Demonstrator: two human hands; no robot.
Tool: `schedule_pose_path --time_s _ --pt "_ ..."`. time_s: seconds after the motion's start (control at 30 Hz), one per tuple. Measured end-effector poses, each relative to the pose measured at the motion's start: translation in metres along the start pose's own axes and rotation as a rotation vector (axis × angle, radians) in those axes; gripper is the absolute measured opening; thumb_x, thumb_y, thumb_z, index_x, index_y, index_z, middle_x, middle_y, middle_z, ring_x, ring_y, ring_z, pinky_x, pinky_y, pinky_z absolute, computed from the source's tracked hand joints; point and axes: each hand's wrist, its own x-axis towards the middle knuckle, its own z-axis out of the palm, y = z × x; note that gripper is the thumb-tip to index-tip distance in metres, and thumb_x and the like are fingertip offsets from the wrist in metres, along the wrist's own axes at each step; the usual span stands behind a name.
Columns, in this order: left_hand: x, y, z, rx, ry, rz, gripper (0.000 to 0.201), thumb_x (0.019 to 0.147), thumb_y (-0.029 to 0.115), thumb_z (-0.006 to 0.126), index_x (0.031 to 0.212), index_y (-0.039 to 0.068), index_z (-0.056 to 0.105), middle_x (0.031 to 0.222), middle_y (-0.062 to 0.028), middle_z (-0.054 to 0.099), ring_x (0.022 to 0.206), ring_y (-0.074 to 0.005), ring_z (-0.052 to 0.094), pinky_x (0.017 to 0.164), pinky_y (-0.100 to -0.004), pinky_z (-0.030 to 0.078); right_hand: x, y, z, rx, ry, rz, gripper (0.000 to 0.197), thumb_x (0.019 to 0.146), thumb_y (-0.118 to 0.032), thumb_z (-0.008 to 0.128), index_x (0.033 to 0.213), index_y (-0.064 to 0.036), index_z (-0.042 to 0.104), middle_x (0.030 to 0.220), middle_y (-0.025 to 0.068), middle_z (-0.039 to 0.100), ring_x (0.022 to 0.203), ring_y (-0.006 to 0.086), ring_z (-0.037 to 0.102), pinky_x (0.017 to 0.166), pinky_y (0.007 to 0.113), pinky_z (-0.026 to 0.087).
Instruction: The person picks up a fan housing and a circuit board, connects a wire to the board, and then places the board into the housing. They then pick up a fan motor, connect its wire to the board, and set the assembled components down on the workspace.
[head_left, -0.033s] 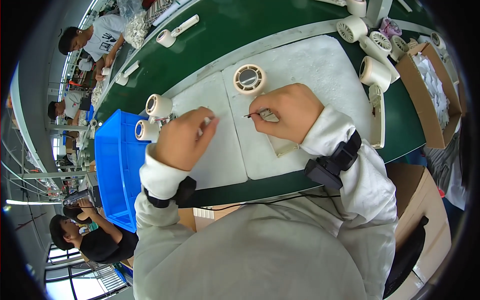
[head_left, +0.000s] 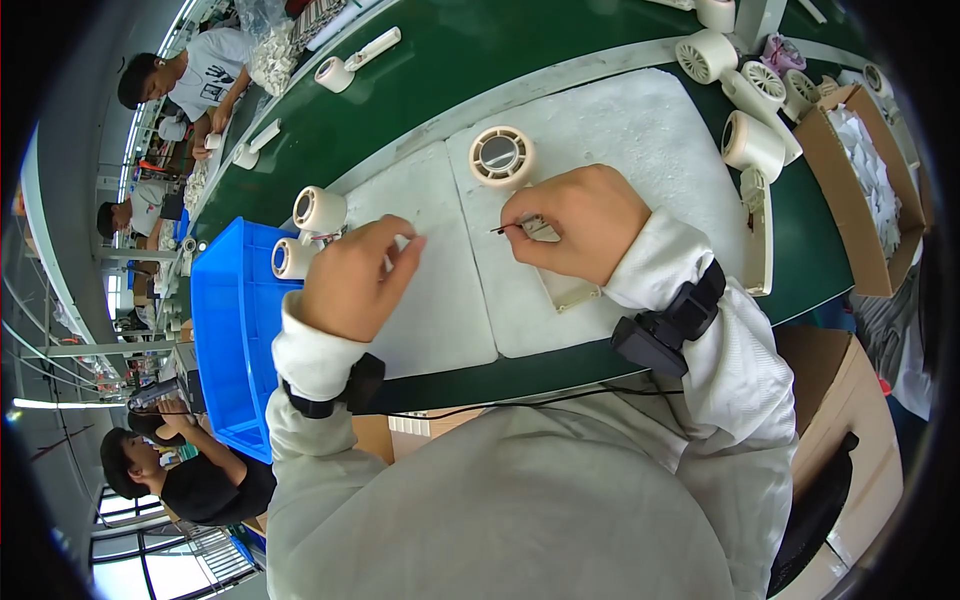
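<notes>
Right grip (head_left: pixel 576 222) pinches a thin dark strand (head_left: pixel 496 230), long axis roughly sideways, tip leftward, over a matt white pad (head_left: pixel 435 315); the left grip (head_left: pixel 352 280) is narrow, contents impossible to tell. Just beyond the strand sits a round, vented, cream plastic fan head (head_left: pixel 502 157).

Right fingers (head_left: pixel 522 206) partly hide the small metallic part (head_left: pixel 541 230) between them

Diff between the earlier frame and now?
Left hand shifted slightly left, away from the right hand. No clear pickup or release visible. Unchanged: right hand pinching a thin dark piece, round cream housing on the white mat, blue bin.
</notes>
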Motion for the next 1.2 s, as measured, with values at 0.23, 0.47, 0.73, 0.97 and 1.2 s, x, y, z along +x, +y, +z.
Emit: schedule_pose_path --time_s 0.23,0.47,0.73,0.97,1.2 --pt "-0.039 -0.04 -0.003 0.034 -0.051 -0.096 0.025 0.084 0.014 0.075 0.105 0.005 0.064 0.087 -0.0111 0.065 0.069 -0.0241 0.065 0.062 -0.0332 0.052 0.001 0.003 0.003 0.013 0.067 -0.029 0.01 0.077 -0.017 0.073 0.084 -0.0106 0.072 0.065 0.0064 0.065 0.054 0.0216 0.06 0.054 0.033 0.048" --pt "-0.045 -0.047 0.005 -0.059 -0.004 -0.186 0.027 0.079 0.009 0.076 0.104 0.005 0.065 0.099 -0.0132 0.064 0.078 -0.0264 0.065 0.069 -0.0344 0.053 0.0 0.001 0.004 -0.035 0.143 -0.013 0.013 0.074 -0.017 0.075 0.085 -0.0106 0.072 0.059 0.0061 0.06 0.049 0.0195 0.055 0.051 0.032 0.045" --pt "-0.025 -0.061 0.013 0.152 0.213 0.203 0.029 0.078 0.004 0.076 0.104 0.003 0.064 0.093 -0.0116 0.064 0.078 -0.0276 0.066 0.073 -0.0332 0.054 -0.002 0.0 0.002 -0.072 0.132 0.055 0.015 0.073 -0.017 0.076 0.086 -0.0113 0.07 0.053 0.0052 0.052 0.046 0.0186 0.052 0.049 0.032 0.042" --pt "0.003 0.0 0.029 -0.717 0.105 0.076 0.024 0.084 0.001 0.076 0.103 0.001 0.062 0.096 -0.0085 0.067 0.085 -0.0169 0.069 0.076 -0.0283 0.055 -0.001 -0.001 -0.001 -0.05 0.142 -0.017 0.014 0.073 -0.015 0.077 0.085 -0.0115 0.07 0.047 0.0023 0.042 0.041 0.0162 0.044 0.045 0.03 0.036" --pt "0.045 0.0 0.072 -1.382 -0.181 -0.002 0.028 0.091 0.001 0.07 0.117 -0.004 0.061 0.107 -0.0094 0.068 0.099 -0.0167 0.068 0.086 -0.0293 0.057 -0.002 -0.006 -0.004 0.041 0.106 0.098 0.015 0.078 -0.012 0.075 0.091 -0.0083 0.069 0.047 0.0005 0.037 0.039 0.012 0.038 0.043 0.028 0.032"
